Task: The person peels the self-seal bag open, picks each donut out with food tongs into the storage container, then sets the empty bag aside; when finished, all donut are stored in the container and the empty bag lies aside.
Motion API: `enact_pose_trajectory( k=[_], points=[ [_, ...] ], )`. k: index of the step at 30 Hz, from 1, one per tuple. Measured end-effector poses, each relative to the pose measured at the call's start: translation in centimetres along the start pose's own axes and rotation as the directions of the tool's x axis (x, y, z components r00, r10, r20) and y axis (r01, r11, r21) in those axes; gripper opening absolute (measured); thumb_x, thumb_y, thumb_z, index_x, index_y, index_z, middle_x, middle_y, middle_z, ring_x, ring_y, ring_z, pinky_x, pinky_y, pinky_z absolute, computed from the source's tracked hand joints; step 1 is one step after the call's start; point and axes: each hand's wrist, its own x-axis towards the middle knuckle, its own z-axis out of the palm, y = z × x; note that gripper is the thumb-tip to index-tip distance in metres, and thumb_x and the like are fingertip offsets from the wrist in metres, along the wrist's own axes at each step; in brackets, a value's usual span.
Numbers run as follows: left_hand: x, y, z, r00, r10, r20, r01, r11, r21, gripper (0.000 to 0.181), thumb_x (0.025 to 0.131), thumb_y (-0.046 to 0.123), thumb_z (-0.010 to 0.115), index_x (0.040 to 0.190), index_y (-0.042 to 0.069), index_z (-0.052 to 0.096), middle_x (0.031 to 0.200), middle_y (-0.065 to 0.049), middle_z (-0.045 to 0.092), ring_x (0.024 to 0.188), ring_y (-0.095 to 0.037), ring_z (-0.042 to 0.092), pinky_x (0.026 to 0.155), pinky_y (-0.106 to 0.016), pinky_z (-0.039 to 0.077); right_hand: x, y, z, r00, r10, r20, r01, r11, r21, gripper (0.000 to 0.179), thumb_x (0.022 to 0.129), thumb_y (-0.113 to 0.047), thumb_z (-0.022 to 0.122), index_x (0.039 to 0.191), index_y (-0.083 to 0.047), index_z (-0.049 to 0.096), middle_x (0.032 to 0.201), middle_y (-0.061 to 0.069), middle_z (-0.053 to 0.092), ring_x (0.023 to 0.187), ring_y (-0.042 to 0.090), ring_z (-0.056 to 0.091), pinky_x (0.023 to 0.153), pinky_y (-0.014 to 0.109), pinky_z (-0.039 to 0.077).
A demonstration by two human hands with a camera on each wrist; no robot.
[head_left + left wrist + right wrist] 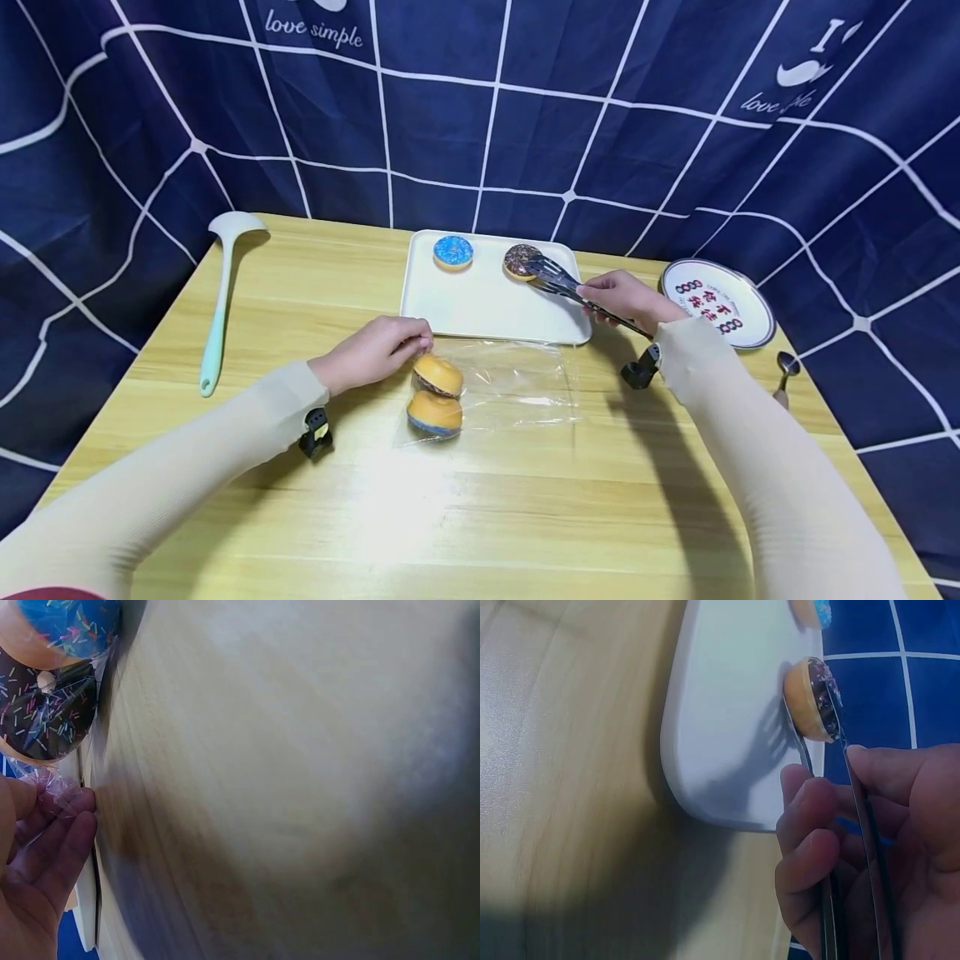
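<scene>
My left hand [378, 350] pinches the corner of a clear plastic bag [517, 387], and the left wrist view shows the crumpled film between thumb and fingers. Inside the bag lie a chocolate-iced donut [49, 724] and a blue-iced donut [71, 626], both with sprinkles. Black tongs [566, 290] are in my right hand [626, 296]. Their two arms stand on either side of another chocolate donut [802, 705], over the white tray [480, 312]; whether it is lifted I cannot tell. Left of it on the tray sits another blue donut [453, 252].
A ladle [222, 283] with a pale green handle lies at the left of the wooden table [480, 517]. At the right are a white plate [697, 287] with red lettering and a spoon [786, 367]. Dark blue checked cloth [435, 125] hangs behind.
</scene>
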Motion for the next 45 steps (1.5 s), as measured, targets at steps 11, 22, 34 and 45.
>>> enact_pose_trajectory(
  k=[11,22,34,45],
  points=[
    [0.0,0.0,0.0,1.000,-0.009,0.006,0.009,1.000,-0.013,0.016,0.107,0.009,0.058,0.096,0.012,0.068,0.090,0.001,0.071,0.087,-0.013,0.065,0.086,-0.036,0.058,-0.7,0.1,-0.4,1.000,0.020,-0.011,-0.020,1.000,-0.022,0.040,0.113,-0.028,0.047,0.121,0.008,0.060,0.081,-0.003,0.063,0.067,0.007,0.054,0.058,0.022,0.045],
    [0.1,-0.1,-0.3,1.000,0.000,-0.003,0.000,1.000,-0.002,0.016,0.107,0.009,0.058,0.096,0.012,0.069,0.090,0.000,0.071,0.088,-0.014,0.066,0.088,-0.037,0.059,-3.2,1.8,-1.7,0.995,-0.034,-0.091,0.031,0.999,-0.042,0.040,0.111,-0.031,0.051,0.124,0.005,0.061,0.085,-0.007,0.066,0.069,0.007,0.057,0.060,0.026,0.049],
    [0.0,0.1,0.0,1.000,-0.020,0.011,0.020,1.000,-0.012,0.016,0.107,0.009,0.058,0.095,0.012,0.069,0.087,0.001,0.069,0.084,-0.012,0.063,0.084,-0.035,0.058,-8.8,6.0,-2.3,0.964,-0.247,-0.102,0.243,0.969,-0.050,0.035,0.109,-0.025,0.058,0.131,0.001,0.067,0.084,-0.011,0.070,0.068,0.009,0.059,0.056,0.027,0.050],
    [0.0,0.2,0.1,1.000,-0.016,0.001,0.016,1.000,-0.006,0.017,0.107,0.007,0.057,0.095,0.012,0.069,0.088,0.001,0.069,0.085,-0.013,0.063,0.084,-0.036,0.058,-13.8,8.3,-1.8,0.936,-0.351,-0.038,0.347,0.934,-0.092,0.030,0.100,-0.007,0.069,0.128,0.002,0.070,0.076,-0.010,0.071,0.065,0.009,0.063,0.056,0.028,0.053]
  ],
)
